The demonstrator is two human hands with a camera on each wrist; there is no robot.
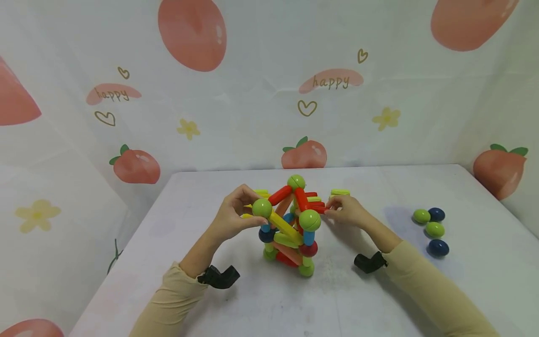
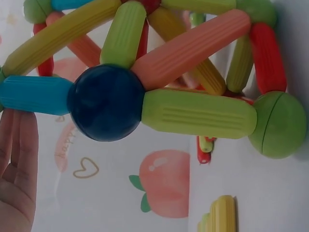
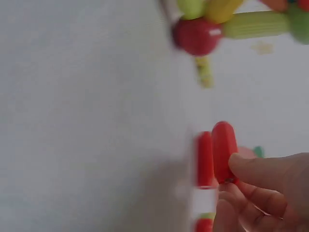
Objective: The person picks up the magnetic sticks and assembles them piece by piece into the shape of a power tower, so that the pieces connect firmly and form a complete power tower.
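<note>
A tower of magnetic rods and balls point(image 1: 286, 228) stands on the table, with red, yellow, blue, green and salmon rods. My left hand point(image 1: 230, 210) pinches the green ball point(image 1: 262, 208) at the tower's upper left corner between thumb and fingers. In the left wrist view, the fingertips point(image 2: 21, 128) show beside a blue rod point(image 2: 36, 94) joined to a dark blue ball point(image 2: 107, 102). Just right of the tower, my right hand point(image 1: 347, 210) holds a red magnetic rod point(image 3: 223, 147) between thumb and fingers. Another red rod point(image 3: 204, 159) lies beside it.
Several loose balls, green point(image 1: 434, 229) and dark blue point(image 1: 438, 248), lie at the right of the white table point(image 1: 337, 299). Yellow-green rods point(image 1: 340, 192) lie behind my right hand; more yellow rods point(image 1: 262, 192) lie behind the left. A printed cloth point(image 1: 248, 107) hangs behind the table.
</note>
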